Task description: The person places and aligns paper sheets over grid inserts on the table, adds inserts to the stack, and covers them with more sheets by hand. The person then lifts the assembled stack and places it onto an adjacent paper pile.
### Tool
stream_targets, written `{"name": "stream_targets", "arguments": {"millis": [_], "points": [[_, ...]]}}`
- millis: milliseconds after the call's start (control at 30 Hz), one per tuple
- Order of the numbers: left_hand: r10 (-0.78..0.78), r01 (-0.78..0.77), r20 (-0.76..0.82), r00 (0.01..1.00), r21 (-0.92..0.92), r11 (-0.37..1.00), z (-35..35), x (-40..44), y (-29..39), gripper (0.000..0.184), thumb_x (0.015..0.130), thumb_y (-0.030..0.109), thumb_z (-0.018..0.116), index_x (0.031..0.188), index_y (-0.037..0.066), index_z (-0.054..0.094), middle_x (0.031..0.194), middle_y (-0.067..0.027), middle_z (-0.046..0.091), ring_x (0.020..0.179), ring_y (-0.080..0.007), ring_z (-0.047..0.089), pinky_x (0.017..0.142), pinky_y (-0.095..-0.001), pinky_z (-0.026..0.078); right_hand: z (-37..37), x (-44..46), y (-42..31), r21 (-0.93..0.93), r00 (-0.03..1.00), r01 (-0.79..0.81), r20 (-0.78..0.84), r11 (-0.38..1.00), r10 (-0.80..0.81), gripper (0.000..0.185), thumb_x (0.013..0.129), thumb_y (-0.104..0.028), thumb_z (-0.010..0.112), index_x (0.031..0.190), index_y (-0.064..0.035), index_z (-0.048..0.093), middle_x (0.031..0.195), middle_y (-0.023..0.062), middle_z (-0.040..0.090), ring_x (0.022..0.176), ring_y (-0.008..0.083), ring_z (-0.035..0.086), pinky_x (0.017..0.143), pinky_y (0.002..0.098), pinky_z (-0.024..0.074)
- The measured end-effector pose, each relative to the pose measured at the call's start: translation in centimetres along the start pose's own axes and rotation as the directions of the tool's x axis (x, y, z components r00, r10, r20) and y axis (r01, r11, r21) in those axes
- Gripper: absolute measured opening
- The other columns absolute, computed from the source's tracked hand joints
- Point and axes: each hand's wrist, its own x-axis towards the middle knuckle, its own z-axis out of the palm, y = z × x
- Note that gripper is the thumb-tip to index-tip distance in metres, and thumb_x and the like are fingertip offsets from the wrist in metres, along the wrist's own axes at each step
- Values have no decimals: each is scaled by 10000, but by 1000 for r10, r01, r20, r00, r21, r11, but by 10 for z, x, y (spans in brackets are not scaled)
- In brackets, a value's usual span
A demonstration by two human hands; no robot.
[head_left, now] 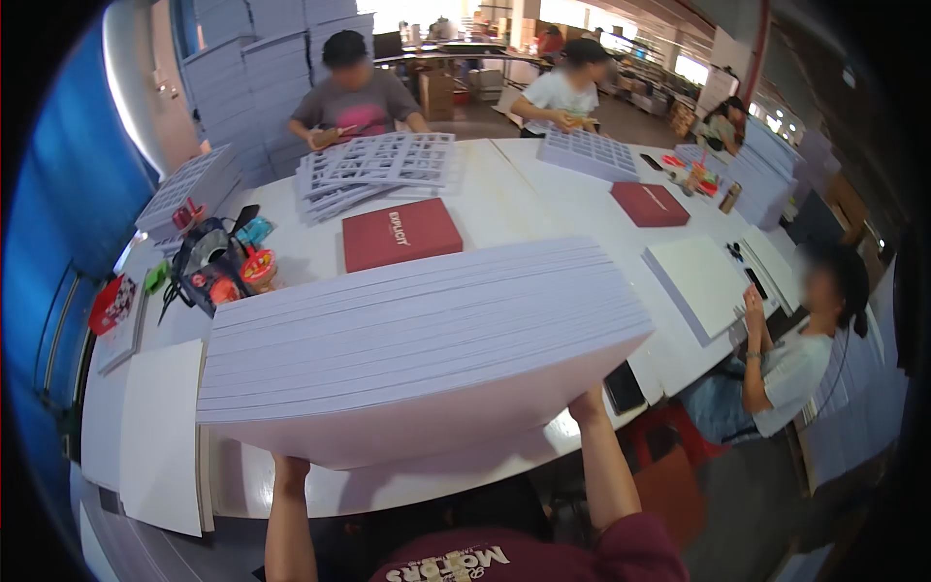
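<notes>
A thick stack of white sheets (427, 330), perhaps foam or board, spans the middle of the view, its layered edges facing up and a broad smooth face turned towards me. My left hand (291, 468) grips the bottom edge near the left end. Farther right, my right hand (586, 404) holds the lower right edge. The fingers of both hands are mostly hidden behind or beneath the stack. Just behind the stack lies a dark red box (402, 236) with "EXPLICIT" on its lid. Beside my right hand, a black phone-like object (624, 388) rests on the table.
On the white table (504, 194) are loose white grid frames (378, 170), another red box (650, 205), a dark bag (208, 260), a red-lidded cup (259, 267) and flat white boards (160, 436). Several co-workers sit or stand around it, one person (800, 339) close on the right.
</notes>
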Motion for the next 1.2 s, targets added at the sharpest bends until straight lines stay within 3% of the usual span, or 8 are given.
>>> {"name": "stream_targets", "arguments": {"millis": [133,367,500,600,700,933,1033,1200], "points": [[49,-52,-27,998,-99,994,13,-7,15,675,961,499,497,1431,31,371,1381,-118,467,1241,-234,473,998,-380,451,-2,8,9,60,1000,0,28,998,-2,610,1011,-396,452,1460,-4,326,1422,144,461,1263,272,501,1030,409,451],[-4,-1,132,991,42,999,-18,4,-1,703,959,532,483,1432,26,371,1374,-122,475,1242,-253,489,1000,-393,461,-7,9,19,-10,991,-131,37,991,132,644,1002,-389,499,1475,-3,295,1444,123,427,1282,266,473,1069,398,411],[8,-15,110,994,59,998,-6,4,10,742,950,558,484,1453,29,351,1403,-129,460,1262,-267,483,1001,-401,465,6,24,-41,-368,975,212,146,905,-169,625,1022,-425,434,1476,-12,314,1456,136,418,1328,244,419,1083,374,375],[16,-23,139,990,45,999,-15,3,4,756,952,566,477,1467,32,334,1433,-132,438,1294,-274,459,1024,-409,447,62,37,-134,-9,846,489,248,872,-472,738,1007,-588,295,1481,-25,346,1514,154,370,1411,278,324,1152,421,255],[64,-68,122,990,28,997,11,-2,21,747,960,560,467,1472,34,329,1445,-131,428,1315,-278,438,1053,-418,420,65,55,-180,-360,708,694,499,624,-499,809,981,-658,211,1426,-26,449,1496,159,402,1419,299,317,1161,446,221],[97,-92,186,978,-34,995,13,-4,22,750,959,556,472,1479,37,319,1464,-125,407,1335,-285,414,1078,-432,395,59,70,-186,-456,619,784,623,421,-479,693,1018,-571,236,1289,-57,614,1404,165,525,1387,328,382,1153,435,235],[66,-70,119,991,25,997,19,-3,26,748,961,554,472,1478,37,319,1471,-123,397,1335,-283,412,1080,-430,394,65,61,-181,-337,641,760,527,555,-558,655,1023,-549,261,1264,-69,637,1402,162,529,1384,337,385,1150,443,240],[103,-105,126,987,13,994,20,-4,26,737,964,542,475,1475,34,324,1462,-130,407,1332,-283,415,1083,-428,391,60,69,-181,-443,653,753,598,487,-465,636,1026,-530,284,1243,-54,646,1417,181,507,1390,337,376,1151,450,234]]}}
